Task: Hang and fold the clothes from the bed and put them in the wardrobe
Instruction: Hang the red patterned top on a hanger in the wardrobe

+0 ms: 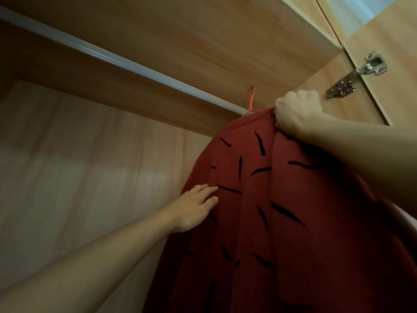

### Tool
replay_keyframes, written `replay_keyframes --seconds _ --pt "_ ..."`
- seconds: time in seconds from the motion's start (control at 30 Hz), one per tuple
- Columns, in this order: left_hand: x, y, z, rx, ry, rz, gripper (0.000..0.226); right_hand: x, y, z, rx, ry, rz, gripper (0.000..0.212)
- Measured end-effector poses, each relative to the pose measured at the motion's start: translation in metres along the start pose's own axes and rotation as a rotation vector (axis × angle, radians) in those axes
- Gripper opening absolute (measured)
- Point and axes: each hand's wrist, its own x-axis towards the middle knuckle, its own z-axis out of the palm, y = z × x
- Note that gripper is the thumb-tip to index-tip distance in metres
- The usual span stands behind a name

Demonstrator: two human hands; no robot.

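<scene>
The right hand (296,111) holds in a fist the top of the red shirt (259,199), just right of the orange hanger hook (251,98) near the rail (112,58). The left hand (196,208), fingers straight, touches the cloth below. I would seat the hook fully before releasing. Wooden wardrobe wall (79,177) lies beyond the left hand.

Open wardrobe bay (79,166) left of the red garment (282,211): free depth back to the rear panel. Hanging rail (126,61) crosses overhead, bare along its left run. Orange hanger hook (251,98) sits at the rail's right end. Garment fills the lower right. Side panel (327,86) and door hinge (358,75) close off the right. Shelf underside (180,26) caps the top.
</scene>
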Motion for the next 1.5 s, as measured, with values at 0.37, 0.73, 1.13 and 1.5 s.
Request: replay_keyframes --seconds 0.37,0.73,1.13,1.5 --pt "-0.033 -0.049 0.031 0.070 -0.131 -0.076 0.055 0.000 -0.041 0.043 0.057 0.036 -0.050 0.031" --pt "-0.021 -0.025 0.029 0.136 0.063 -0.008 0.045 -0.012 -0.031 0.026 0.110 0.041 -0.151 0.040" --pt "-0.060 -0.038 0.101 -0.113 0.016 -0.143 0.059 -0.087 -0.060 -0.019 0.224 -0.104 -0.126 0.045" --pt "-0.190 -0.002 0.151 -0.074 -0.179 -0.181 0.057 -0.314 -0.081 -0.051 0.387 -0.359 -0.150 0.069"
